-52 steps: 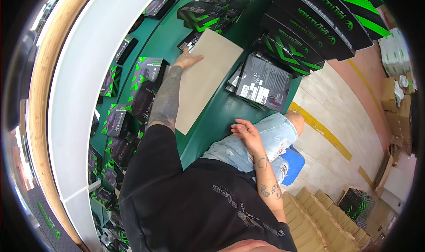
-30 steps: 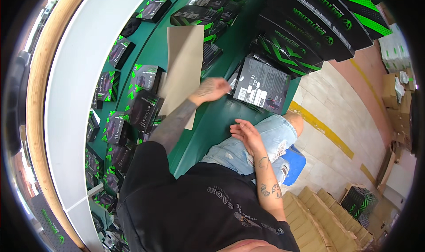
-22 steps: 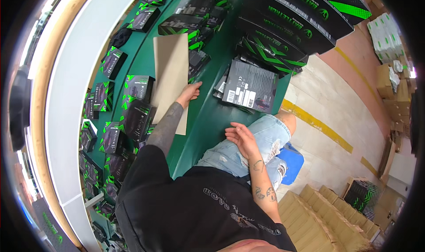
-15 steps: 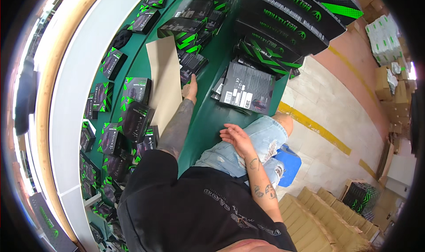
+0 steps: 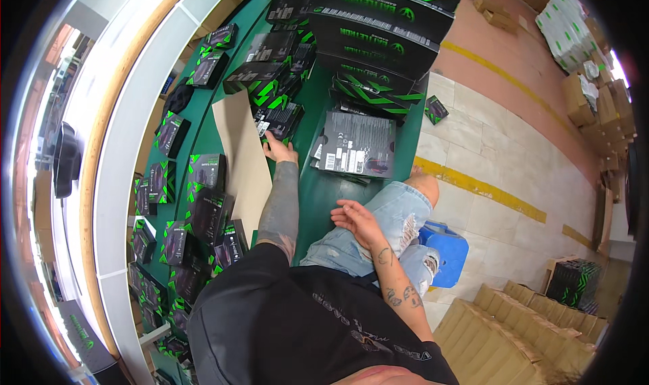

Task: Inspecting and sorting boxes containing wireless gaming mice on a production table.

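My left hand (image 5: 280,150) is at the near edge of a small black-and-green box (image 5: 282,121), its thumb on the left corner and its fingers on the right, gripping it. That box lies against a pile of similar boxes (image 5: 262,77) on the green table (image 5: 307,202). Just left of my left forearm, a long beige cardboard strip (image 5: 242,155) stands on the table. My right hand (image 5: 357,223) hovers over my thigh, holding nothing, fingers loosely bent and apart. Ahead of it lies a stack of flat black printed cartons (image 5: 358,145).
Large black cartons (image 5: 378,37) are stacked at the table's far end. Several small boxes (image 5: 206,212) line the left side, by a white rail (image 5: 101,182). A blue stool (image 5: 446,253) is beside my leg. Brown cartons (image 5: 500,331) fill the lower right; one small box (image 5: 436,110) is on the floor.
The view has turned a little. My left hand has moved from the small box's right side to its near edge, with the thumb now on its left corner. My right hand stays over my thigh.
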Demonstrator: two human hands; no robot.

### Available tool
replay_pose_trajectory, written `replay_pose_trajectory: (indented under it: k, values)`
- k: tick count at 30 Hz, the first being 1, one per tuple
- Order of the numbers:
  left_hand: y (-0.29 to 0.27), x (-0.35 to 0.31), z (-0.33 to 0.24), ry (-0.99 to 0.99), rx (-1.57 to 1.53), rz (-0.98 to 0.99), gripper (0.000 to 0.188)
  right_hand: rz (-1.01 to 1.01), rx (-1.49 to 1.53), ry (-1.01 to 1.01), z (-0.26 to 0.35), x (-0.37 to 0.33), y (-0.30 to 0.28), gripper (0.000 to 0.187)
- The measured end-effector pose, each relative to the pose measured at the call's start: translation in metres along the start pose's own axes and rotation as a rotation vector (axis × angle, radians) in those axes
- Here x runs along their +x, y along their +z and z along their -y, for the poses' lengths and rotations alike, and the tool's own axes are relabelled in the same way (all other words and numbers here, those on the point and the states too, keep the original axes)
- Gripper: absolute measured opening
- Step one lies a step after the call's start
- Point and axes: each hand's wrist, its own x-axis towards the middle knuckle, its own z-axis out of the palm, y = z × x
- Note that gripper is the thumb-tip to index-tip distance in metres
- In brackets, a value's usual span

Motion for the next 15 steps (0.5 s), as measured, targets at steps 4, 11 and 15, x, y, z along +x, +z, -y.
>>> replay_pose_trajectory:
  k: [4, 11, 15]
  values:
    - [0.006, 0.024, -0.046, -0.121, 0.277, 0.531, 0.029, 0.007, -0.012, -0.004, 0.000, 0.001, 0.000, 0.031]
    - [-0.067, -0.025, -0.126, -0.381, 0.010, 0.800, 0.024, 0.033, 0.039, -0.010, 0.000, -0.001, -0.001, 0.030]
    - [-0.133, -0.045, -0.127, -0.269, 0.087, 1.130, 0.045, 0.188, -0.009, -0.034, -0.001, -0.006, -0.005, 0.043]
